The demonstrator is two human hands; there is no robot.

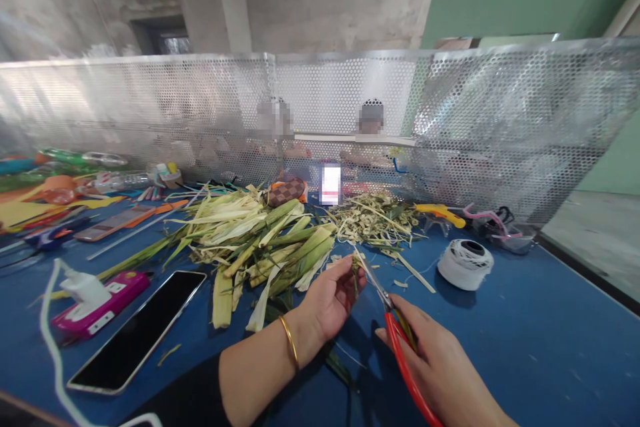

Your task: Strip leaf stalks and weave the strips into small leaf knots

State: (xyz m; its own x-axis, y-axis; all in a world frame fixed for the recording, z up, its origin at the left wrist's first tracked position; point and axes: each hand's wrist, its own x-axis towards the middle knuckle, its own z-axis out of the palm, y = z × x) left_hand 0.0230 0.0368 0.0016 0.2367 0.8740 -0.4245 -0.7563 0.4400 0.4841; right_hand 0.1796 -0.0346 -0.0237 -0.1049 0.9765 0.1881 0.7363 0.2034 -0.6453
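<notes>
My left hand (336,300) is closed, pinching a small bundle of green and pale corn husk (357,272) between thumb and fingers. A pair of red-handled scissors (395,333) is in my right hand (440,360), its blades slanting up beside the husk bundle. Whether the blades touch it I cannot tell. Left of my hands lies a big heap of corn husks (260,233). Behind them spreads a pile of small cut husk pieces (373,217). To the right stands a spool of white thread (465,265), with a thin strand trailing from it.
On the blue table (550,340), a black-screened phone (140,330) and a magenta power strip (100,307) with a white plug and cable lie left. Yellow-handled scissors (440,213) rest at the back right. A perforated metal screen (345,87) crosses behind; people sit beyond it.
</notes>
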